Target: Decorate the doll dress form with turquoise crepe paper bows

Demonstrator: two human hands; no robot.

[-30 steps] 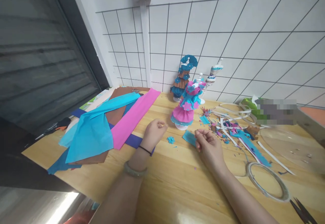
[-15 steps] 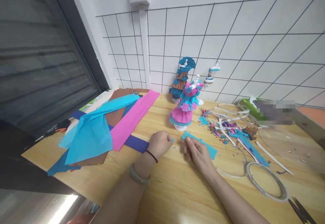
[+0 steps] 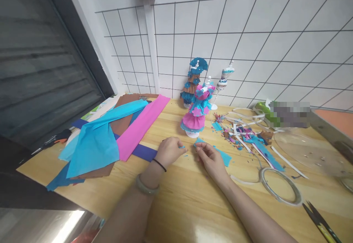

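Note:
My left hand (image 3: 171, 151) is closed in a pinch low over the table, in front of the doll-sized dress form. At its fingertips shows a bit of a small blue paper flower (image 3: 182, 147), mostly hidden by the fingers. Opposite it, my right hand (image 3: 211, 161) has thumb and forefinger pressed together, and whatever they may hold is too small to name. Behind and under that hand lies a blue crepe paper strip (image 3: 225, 157). Just beyond both hands stands the dress form in a pink and blue crepe paper dress (image 3: 194, 120). A tiny blue scrap (image 3: 186, 156) lies between them.
Crepe paper sheets (image 3: 96, 151) pile up at the left, with orange-handled scissors (image 3: 55, 139) beside them. Behind stand a brown and teal dress form (image 3: 193, 81) and a barer one (image 3: 224, 79). Paper scraps (image 3: 234, 134), a tape roll (image 3: 281, 186) and black scissors (image 3: 320, 219) lie right.
My left hand has moved right onto the blue flower, which lay uncovered before. My right hand has shifted left along the blue strip, uncovering more of it. The view has turned slightly right.

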